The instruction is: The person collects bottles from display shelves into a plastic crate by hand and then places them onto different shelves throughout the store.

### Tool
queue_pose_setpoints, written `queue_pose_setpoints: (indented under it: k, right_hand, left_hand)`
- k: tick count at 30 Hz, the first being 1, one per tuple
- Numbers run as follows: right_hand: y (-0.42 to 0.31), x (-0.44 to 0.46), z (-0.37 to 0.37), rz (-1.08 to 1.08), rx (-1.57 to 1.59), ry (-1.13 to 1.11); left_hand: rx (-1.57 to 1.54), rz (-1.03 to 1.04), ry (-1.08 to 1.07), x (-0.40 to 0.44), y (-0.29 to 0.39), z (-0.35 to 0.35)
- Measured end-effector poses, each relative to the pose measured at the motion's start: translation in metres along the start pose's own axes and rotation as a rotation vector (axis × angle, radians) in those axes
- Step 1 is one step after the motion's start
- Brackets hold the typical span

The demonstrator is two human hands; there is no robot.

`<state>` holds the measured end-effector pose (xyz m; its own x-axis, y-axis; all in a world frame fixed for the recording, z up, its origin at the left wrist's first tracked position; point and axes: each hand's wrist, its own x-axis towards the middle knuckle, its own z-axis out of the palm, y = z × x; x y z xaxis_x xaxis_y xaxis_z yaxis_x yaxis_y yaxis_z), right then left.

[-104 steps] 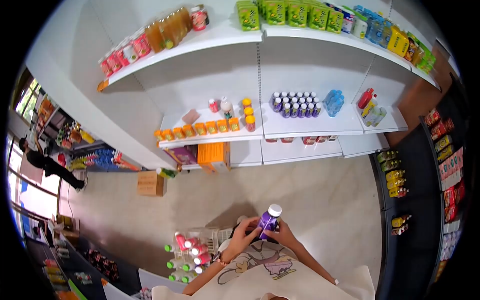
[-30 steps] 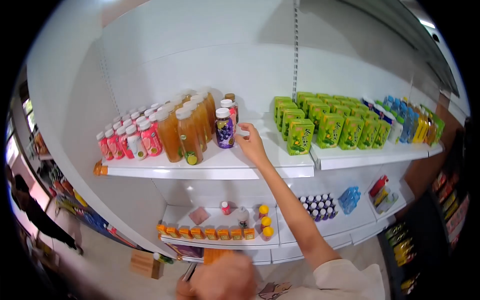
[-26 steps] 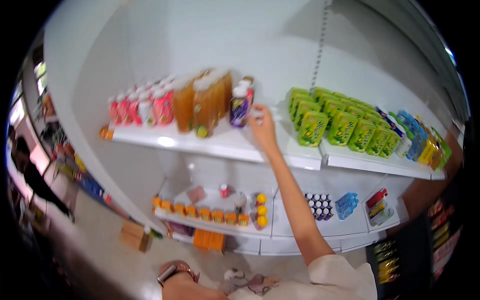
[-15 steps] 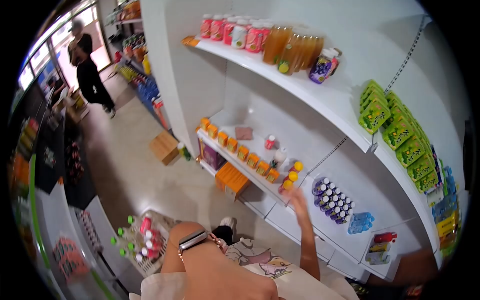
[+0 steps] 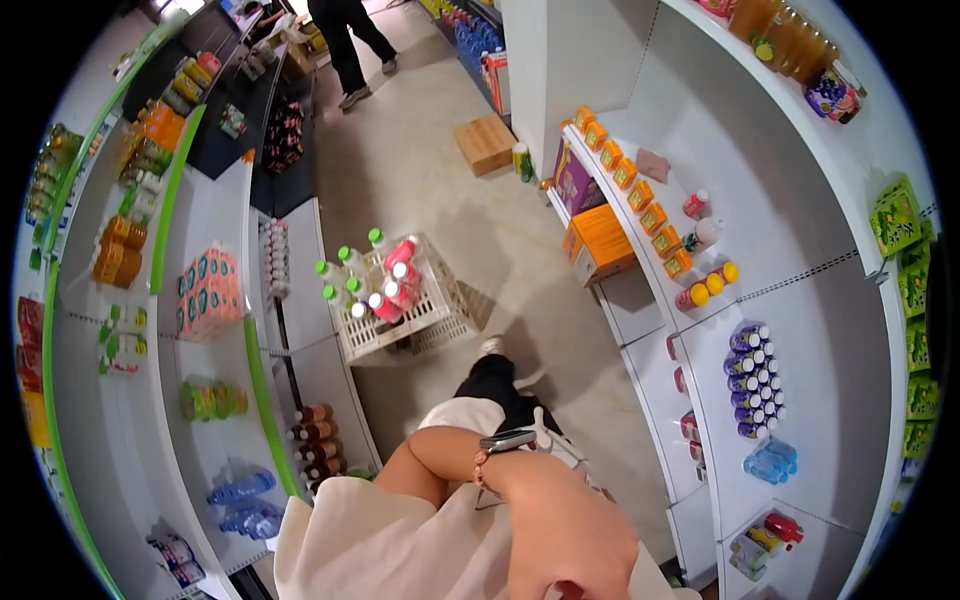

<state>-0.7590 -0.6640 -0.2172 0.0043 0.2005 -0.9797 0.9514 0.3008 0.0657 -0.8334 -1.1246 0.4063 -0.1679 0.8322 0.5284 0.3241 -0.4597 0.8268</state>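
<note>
My left hand (image 5: 575,535) is bent in front of my body at the bottom of the view, with a smartwatch (image 5: 508,440) and a beaded bracelet on its wrist. Its fingers curl inward, and whatever they may hold is hidden. My right hand is out of view. Ahead on the floor, a cream plastic crate (image 5: 455,325) holds several green-capped bottles (image 5: 350,258) and white-capped pink bottles (image 5: 403,273). On the right shelf stand yellow-capped bottles (image 5: 707,287), purple white-capped bottles (image 5: 755,380) and a row of small orange boxes (image 5: 640,195).
Shelving with drinks runs along the left, including a pink wrapped pack (image 5: 210,293) and blue bottles (image 5: 245,505). A cardboard box (image 5: 486,145) and a green can (image 5: 522,162) stand on the floor farther off. Beyond, a person in black trousers (image 5: 345,45) stands in the aisle.
My view has swung left, toward the aisle and crate. My right hand, which was by the yellow-capped bottles, has left the view. The left hand stays bent before my body.
</note>
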Motion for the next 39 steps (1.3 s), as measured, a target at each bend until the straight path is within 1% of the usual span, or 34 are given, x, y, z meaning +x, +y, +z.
queue_pose_setpoints:
  k: [3,5,6,7,9,11,12,13,14,15,16,17,18,20,21,24,25,26,27,29,31,32,34,35,37,38,39]
  right_hand:
    - [-0.019,0.008,-0.012,-0.094,0.056,0.064]
    - [-0.057,0.002,-0.013,-0.221,0.082,0.152]
    - [-0.076,0.035,-0.019,-0.4,0.114,0.071]
    - [-0.093,0.066,-0.025,-0.575,0.158,-0.025]
    - [-0.15,-0.01,0.017,-0.653,0.071,0.085]
    - [-0.197,-0.066,0.056,-0.728,-0.133,-0.107]
    - [-0.21,-0.109,0.091,-0.727,-0.204,-0.011]
    - [-0.22,-0.141,0.126,-0.731,-0.267,0.086]
    - [-0.237,-0.134,0.149,-0.76,-0.372,0.051]
    - [-0.249,-0.131,0.169,-0.782,-0.482,0.018]
    - [-0.256,-0.137,0.193,-0.804,-0.527,0.031]
    - [-0.261,-0.145,0.231,-0.826,-0.569,0.039]
    - [-0.26,-0.156,0.267,-0.831,-0.567,0.003]
    - [-0.253,-0.168,0.345,-0.848,-0.605,-0.062]
    - [-0.245,-0.168,0.381,-0.866,-0.643,-0.09]
    - [-0.214,-0.17,0.497,-0.949,-0.817,-0.315]
    - [-0.198,-0.173,0.531,-0.969,-0.894,-0.382]
    - [-0.182,-0.191,0.565,-0.964,-0.9,-0.46]
    - [-0.168,-0.21,0.599,-0.961,-0.898,-0.538]
    - [-0.15,-0.213,0.652,-1.033,-1.01,-0.614]
    - [-0.137,-0.237,0.695,-1.017,-0.977,-0.662]
    - [-0.134,-0.248,0.712,-1.066,-0.999,-0.6]
    - [-0.137,-0.264,0.739,-1.165,-1.043,-0.469]
    - [-0.142,-0.26,0.749,-1.129,-1.044,-0.472]
    - [-0.15,-0.248,0.766,-1.06,-1.038,-0.487]
    - [-0.152,-0.255,0.77,-1.064,-1.078,-0.467]
    - [-0.155,-0.267,0.771,-1.066,-1.117,-0.447]
  left_hand:
    - [-0.012,0.015,0.06,-0.007,-0.013,0.022]
    - [0.024,-0.181,0.072,-0.024,-0.013,0.033]
    - [0.043,-0.286,0.083,-0.036,-0.012,0.039]
    - [-0.059,-0.148,0.336,-0.052,-0.023,0.051]
    - [-0.15,-0.195,0.551,-0.094,-0.045,0.066]
    - [-0.068,-0.44,1.033,-0.144,-0.064,0.087]
    - [0.52,-0.795,1.198,-0.174,-0.08,0.107]
    - [1.144,-1.135,1.279,-0.196,-0.088,0.128]
    - [0.987,-1.822,1.016,-0.211,-0.078,0.146]
    - [0.97,-2.114,0.786,-0.238,-0.086,0.181]
    - [0.481,-2.041,0.955,-0.259,-0.075,0.199]
    - [0.227,-1.811,1.155,-0.278,-0.049,0.21]
    - [0.226,-1.699,1.232,-0.292,-0.024,0.219]
    - [0.495,-1.629,1.346,-0.333,-0.021,0.251]
    - [0.529,-1.738,1.368,-0.351,-0.019,0.26]
    - [0.479,-1.985,1.254,-0.433,-0.041,0.283]
    - [0.479,-1.979,1.277,-0.464,-0.055,0.288]
    - [0.546,-1.938,1.336,-0.488,-0.057,0.282]
    - [0.646,-1.826,1.528,-0.508,-0.058,0.27]
    - [0.641,-1.749,1.746,-0.555,-0.073,0.251]
    - [0.766,-1.706,1.784,-0.593,-0.083,0.232]
    - [0.828,-1.677,1.803,-0.608,-0.087,0.223]
    - [0.881,-1.649,1.715,-0.637,-0.094,0.206]
    - [0.956,-1.63,1.669,-0.652,-0.103,0.203]
    - [0.883,-1.701,1.517,-0.677,-0.114,0.199]
    - [0.845,-1.734,1.435,-0.683,-0.118,0.198]
    - [0.852,-1.705,1.479,-0.68,-0.116,0.196]
